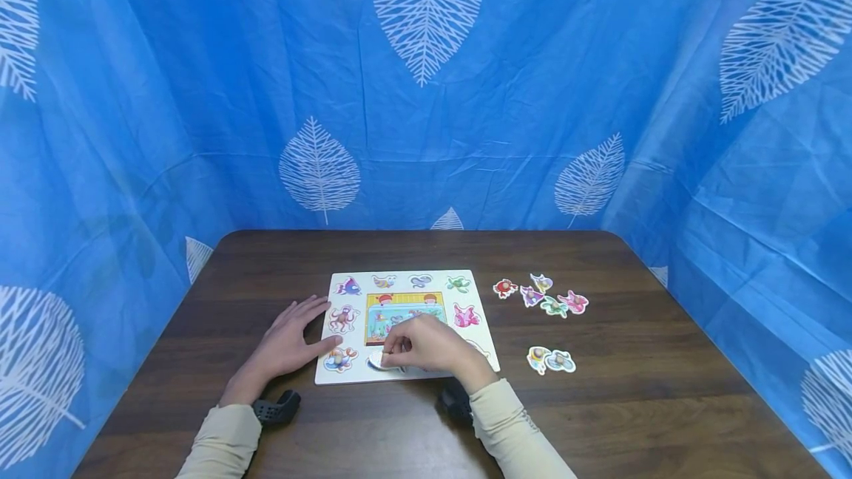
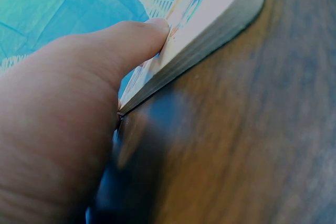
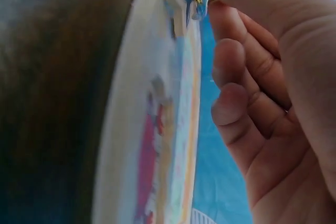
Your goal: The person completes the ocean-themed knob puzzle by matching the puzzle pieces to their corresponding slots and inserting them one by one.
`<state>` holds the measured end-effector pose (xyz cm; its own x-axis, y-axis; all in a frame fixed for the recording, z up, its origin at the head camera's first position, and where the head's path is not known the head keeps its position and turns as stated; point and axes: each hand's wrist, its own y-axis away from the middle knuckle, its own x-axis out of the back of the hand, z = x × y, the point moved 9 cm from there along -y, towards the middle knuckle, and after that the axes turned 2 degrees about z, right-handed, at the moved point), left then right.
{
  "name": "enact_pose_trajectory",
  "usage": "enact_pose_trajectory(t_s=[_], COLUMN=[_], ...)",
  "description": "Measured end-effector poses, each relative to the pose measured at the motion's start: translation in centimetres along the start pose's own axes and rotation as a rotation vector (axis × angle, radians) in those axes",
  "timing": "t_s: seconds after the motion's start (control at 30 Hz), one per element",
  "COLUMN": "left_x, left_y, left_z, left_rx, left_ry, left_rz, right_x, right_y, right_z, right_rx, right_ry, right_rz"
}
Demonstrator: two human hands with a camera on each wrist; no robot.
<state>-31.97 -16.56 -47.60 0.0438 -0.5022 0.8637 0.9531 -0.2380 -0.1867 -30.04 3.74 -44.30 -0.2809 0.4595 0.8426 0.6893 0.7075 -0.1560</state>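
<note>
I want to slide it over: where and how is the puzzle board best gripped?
The puzzle board is probably best held by its left and right edges, approached from both sides, thumbs on top: it is a flat, straight-sided slab, and the left wrist view shows some edge to press against. Since it lies on the table, fingers likely won't fit beneath.
</note>
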Motion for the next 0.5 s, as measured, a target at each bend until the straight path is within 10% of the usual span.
enact_pose_trajectory(t_s=[0.5], left_x=[-0.2], left_y=[-0.22], left_z=[-0.1], left_rx=[-0.002], left_ry=[0.0], left_rz=[0.0], right_x=[-0.79], right_y=[-0.18], right_z=[0.05], right_rx=[-0.013], right_ry=[0.088], right_rz=[0.019])
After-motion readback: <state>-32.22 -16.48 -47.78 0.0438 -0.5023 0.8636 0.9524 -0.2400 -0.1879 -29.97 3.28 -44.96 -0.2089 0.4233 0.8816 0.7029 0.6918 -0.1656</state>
